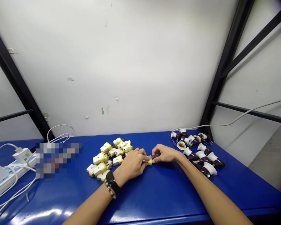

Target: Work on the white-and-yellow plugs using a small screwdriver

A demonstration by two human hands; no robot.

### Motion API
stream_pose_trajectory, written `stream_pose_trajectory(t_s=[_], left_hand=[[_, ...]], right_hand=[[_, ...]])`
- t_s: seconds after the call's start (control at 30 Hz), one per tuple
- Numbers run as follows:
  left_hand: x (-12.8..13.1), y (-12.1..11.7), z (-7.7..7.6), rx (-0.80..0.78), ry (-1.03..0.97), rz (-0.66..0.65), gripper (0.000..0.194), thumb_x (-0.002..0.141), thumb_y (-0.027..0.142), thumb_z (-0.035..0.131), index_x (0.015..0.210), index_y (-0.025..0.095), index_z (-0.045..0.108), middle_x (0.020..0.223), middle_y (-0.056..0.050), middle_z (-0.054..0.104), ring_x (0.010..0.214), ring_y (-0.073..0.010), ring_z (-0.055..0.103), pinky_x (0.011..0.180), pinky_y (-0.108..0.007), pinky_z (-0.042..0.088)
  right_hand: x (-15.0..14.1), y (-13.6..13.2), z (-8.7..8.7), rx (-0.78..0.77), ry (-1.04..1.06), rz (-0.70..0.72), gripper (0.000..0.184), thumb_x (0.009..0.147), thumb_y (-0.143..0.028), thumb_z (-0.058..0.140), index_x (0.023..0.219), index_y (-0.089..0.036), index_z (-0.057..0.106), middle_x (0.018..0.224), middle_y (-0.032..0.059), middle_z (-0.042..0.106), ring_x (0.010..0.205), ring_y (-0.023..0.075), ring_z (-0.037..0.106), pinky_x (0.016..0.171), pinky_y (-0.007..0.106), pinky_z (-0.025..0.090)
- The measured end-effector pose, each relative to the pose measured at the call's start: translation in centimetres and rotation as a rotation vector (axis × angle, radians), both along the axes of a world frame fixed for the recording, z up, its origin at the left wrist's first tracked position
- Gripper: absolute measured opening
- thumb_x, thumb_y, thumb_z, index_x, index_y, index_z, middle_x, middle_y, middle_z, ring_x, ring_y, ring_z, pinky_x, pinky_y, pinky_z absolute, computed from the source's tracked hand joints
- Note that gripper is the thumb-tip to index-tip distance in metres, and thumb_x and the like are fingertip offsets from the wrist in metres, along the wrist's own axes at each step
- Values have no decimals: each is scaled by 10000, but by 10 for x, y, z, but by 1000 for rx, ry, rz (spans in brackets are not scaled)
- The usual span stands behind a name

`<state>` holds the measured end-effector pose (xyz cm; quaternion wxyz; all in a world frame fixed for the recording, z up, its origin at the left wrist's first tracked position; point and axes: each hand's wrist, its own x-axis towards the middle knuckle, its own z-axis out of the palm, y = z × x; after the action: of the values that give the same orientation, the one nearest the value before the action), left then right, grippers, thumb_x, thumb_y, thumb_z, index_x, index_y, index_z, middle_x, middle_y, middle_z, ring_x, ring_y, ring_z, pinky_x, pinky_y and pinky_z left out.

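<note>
Hands together: left hand [131, 164] clamps plug [150, 162] steady, right hand [166, 153] sets purple screwdriver [155, 155] against it; other plugs [99, 158] heaped left, lamp holders [201, 154] right.

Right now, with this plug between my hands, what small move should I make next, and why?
I'd probably hold the white-and-yellow plug steady in your left hand and give the dark purple screwdriver-like tool in your right hand a small turn. Its end appears to meet the plug's yellow end, though your fingers partly hide the contact.

The hands [131, 164] [166, 153] hide most of the held plug [150, 162]; pixelation [58, 160] blurs the left
</note>
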<state>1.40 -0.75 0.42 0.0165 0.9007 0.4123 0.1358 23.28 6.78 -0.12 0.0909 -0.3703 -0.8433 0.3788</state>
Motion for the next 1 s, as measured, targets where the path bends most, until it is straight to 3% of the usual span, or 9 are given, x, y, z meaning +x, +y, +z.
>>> stream_pose_trajectory(t_s=[0.2,0.37,0.47,0.57,0.67,0.77,0.87,1.0], left_hand=[[-26,4,11,-22,-171,22,471,850,282,681,1318,313,627,1289,-72,603,1108,-276,597,973,-396,463],[-43,6,18,-124,-126,131,151,792,311,723,930,264,762,870,-30,740,806,-243,674,728,-323,484],[-38,7,12,-146,-102,129,108,799,322,729,877,261,772,802,-21,765,757,-239,688,679,-309,466],[-29,8,4,-141,-60,135,89,834,281,689,861,251,768,809,-35,775,761,-248,702,671,-307,469],[-25,7,0,-149,2,141,129,866,205,622,837,236,744,827,-53,768,788,-252,711,686,-303,481],[-23,4,-2,-141,82,142,155,906,179,557,846,200,700,832,-84,737,779,-261,703,684,-314,487],[-24,0,-2,-113,120,135,191,951,152,466,909,168,651,879,-116,700,774,-263,681,706,-340,490],[-23,4,-2,-104,-87,80,176,986,173,415,982,186,590,907,-76,668,788,-226,635,728,-329,488]], right_hand=[[0,-1,6,-1,36,-40,190,679,-291,756,800,-145,751,669,-22,647,612,126,506,568,237,365],[7,-3,17,65,197,-206,230,775,-370,698,770,-142,724,713,19,675,679,160,566,628,264,421],[5,-2,21,93,338,-329,366,875,-488,588,803,-142,682,697,30,659,590,142,548,567,265,431],[2,0,22,118,479,-422,471,911,-580,521,891,-136,677,756,62,686,591,139,565,564,265,466],[-1,2,21,128,585,-475,508,885,-631,552,861,-142,685,734,52,674,535,114,523,505,242,446],[-2,2,20,87,673,-503,529,853,-670,581,842,-149,678,693,26,639,458,93,486,401,215,383],[-6,1,19,21,767,-516,533,820,-687,618,831,-156,668,686,19,625,458,100,528,376,209,398],[-16,-5,19,-84,903,-519,512,789,-673,676,833,-164,656,739,43,654,555,140,632,423,219,473]])
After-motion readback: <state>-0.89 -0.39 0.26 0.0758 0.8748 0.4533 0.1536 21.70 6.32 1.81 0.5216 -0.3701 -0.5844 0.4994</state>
